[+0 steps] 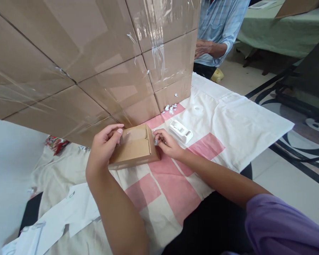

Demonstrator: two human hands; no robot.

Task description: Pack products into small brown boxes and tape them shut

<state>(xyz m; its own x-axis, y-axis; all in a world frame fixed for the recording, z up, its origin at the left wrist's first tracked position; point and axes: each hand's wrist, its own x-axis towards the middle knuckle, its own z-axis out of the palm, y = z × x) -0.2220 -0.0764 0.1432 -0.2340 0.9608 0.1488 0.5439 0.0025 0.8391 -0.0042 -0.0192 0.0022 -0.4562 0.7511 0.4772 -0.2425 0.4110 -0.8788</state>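
A small brown cardboard box (134,148) lies on a white and pink cloth (228,117). My left hand (102,150) grips its left side, fingers curled over the top edge. At the box's right edge my right hand (167,143) has its fingers pinched together on a small grey piece I cannot make out. A white tape dispenser (180,131) sits just right of that hand.
A big taped cardboard wall (82,60) stands right behind the box. White paper scraps (170,108) lie at its foot. Another person in a blue shirt (220,24) sits at the far side. A red packet (55,143) lies left; white sheets (55,219) lie near me.
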